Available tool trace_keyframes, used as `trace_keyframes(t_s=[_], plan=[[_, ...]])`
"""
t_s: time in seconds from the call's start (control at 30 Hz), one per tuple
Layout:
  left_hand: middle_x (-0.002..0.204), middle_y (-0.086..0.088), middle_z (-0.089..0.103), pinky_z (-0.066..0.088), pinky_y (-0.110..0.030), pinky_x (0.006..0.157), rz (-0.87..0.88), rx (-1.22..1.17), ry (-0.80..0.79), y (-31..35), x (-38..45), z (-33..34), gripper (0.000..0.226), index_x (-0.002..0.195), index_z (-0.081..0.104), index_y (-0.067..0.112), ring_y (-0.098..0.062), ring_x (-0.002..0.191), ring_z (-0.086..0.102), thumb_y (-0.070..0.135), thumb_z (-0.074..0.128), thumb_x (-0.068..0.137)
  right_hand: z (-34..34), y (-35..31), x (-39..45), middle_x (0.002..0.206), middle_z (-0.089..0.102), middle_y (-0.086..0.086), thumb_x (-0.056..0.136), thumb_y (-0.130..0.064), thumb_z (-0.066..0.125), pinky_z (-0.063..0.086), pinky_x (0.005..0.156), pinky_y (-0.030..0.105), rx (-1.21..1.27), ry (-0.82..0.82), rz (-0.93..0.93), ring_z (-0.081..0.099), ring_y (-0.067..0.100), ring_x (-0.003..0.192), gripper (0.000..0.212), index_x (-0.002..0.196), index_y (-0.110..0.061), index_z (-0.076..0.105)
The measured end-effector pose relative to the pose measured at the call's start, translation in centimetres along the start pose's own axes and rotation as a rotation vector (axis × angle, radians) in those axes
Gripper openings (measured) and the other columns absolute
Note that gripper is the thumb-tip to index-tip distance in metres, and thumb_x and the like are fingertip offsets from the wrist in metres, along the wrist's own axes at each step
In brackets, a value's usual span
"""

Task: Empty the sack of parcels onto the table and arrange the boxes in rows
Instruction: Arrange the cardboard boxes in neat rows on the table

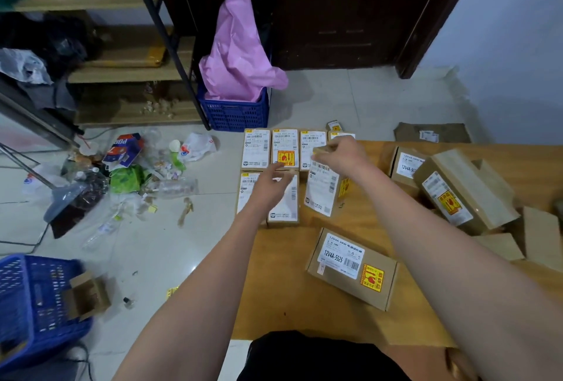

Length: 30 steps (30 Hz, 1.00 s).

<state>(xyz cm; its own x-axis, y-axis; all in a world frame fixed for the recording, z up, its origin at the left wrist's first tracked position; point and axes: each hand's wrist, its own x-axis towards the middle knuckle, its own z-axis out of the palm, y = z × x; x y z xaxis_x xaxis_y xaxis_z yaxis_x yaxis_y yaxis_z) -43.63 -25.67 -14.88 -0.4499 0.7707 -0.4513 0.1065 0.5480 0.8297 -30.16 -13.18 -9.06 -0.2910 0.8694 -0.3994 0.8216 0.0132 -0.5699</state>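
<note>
Closest to the camera, a loose box (353, 268) lies askew on the table (289, 304), label up, not yet in any row. Beyond it, at the table's far left corner, a back row of boxes (285, 149) stands label-up and edge to edge, with a second row begun in front.

Over that second row the left hand (271, 181) hovers with fingers loosely spread, gripping nothing, just above a placed box (283, 204). The right hand (341, 153) is closed on the top edge of a tilted box (323, 190), which leans beside the second row, its lower edge on or near the table.

To the right, a heap of boxes (457, 191) waits unsorted. No sack shows in this view.

Risks, as a judgement: the rows sit hard against the table's left edge, so a nudge from the left forearm or a sideways shove while seating the tilted box could tip one onto the floor (182, 258). Set down skewed, it would break the row's line.
</note>
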Motion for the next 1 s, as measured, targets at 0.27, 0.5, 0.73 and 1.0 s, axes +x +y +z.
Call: trace_keyframes(t_s=[0.27,0.5,0.73,1.0], plan=[[0.112,-0.003,0.074,0.056,-0.045,0.086,-0.093,-0.349,-0.408,2.2,-1.4,2.5,0.049,0.127,0.061,0.018,-0.026,0.103,0.071,0.053,0.056,0.094,-3.6,0.8,-3.0,0.109,0.069,-0.004,0.081,-0.042,0.078,0.049,0.062,0.026,0.427,-0.136,0.041,0.066,0.013,0.090,0.054,0.126,-0.018,0.059],[0.109,-0.007,0.072,0.062,-0.042,0.069,-0.294,-0.383,-0.122,-0.6,-1.7,3.8,0.058,0.130,0.053,0.016,-0.026,0.094,0.072,0.055,0.062,0.089,0.2,5.2,-3.9,0.115,0.070,0.014,0.088,-0.031,0.071,0.055,0.090,0.051,0.596,-0.514,0.346,0.069,0.033,0.101,0.048,0.128,-0.010,0.055],[0.129,-0.004,0.058,0.049,-0.037,0.088,-0.142,0.102,0.065,-2.0,-1.7,3.2,0.041,0.133,0.055,0.020,-0.026,0.115,0.056,0.039,0.056,0.097,2.6,5.9,-3.5,0.116,0.070,0.009,0.093,-0.023,0.067,0.054,0.091,0.046,0.586,-0.279,0.408,0.067,0.027,0.104,0.036,0.125,-0.008,0.059],[0.154,-0.014,0.027,0.031,-0.052,0.113,-0.147,0.511,0.237,-5.4,0.1,-0.4,0.060,0.148,0.036,0.027,-0.037,0.141,0.021,0.026,0.060,0.093,4.3,5.4,-0.1,0.124,0.066,0.015,0.096,-0.022,0.062,0.055,0.089,0.044,0.408,-0.193,0.461,0.065,0.032,0.108,0.034,0.125,-0.005,0.058]])
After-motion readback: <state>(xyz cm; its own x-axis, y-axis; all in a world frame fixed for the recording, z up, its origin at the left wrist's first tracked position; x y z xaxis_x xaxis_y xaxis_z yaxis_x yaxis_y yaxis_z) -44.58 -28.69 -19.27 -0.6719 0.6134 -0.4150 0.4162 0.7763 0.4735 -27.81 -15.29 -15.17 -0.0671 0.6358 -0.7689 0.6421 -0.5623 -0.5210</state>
